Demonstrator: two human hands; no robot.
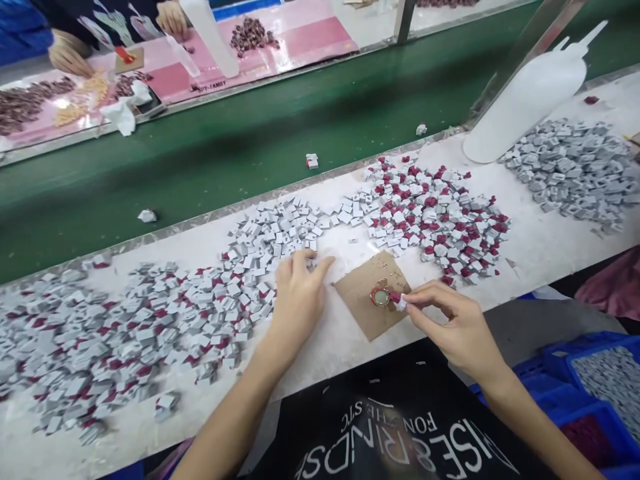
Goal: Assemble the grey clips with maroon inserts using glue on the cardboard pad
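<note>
Over brown board point(359, 308) | maroon-white piece point(399, 301) pinched by right hand point(453, 320) | apart from left hand point(301, 290), thumb spread

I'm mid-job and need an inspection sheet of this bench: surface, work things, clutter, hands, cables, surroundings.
Surface: white table, with heaps of small blocks along it.
Work things: cardboard square bearing a small round dish with a reddish rim; red-and-gray piece at the dish's right edge, contact unclear.
Clutter: three loose bits on the green strip; crumbs on the cardboard; white bottle beside the gray heap.
Left hand: thumb and forefinger parted, beside the blocks.
Right hand: pinching the red-and-gray piece.
Cables: nothing seen.
Surroundings: co-worker's hands across the strip; blue bins lower right.
</note>
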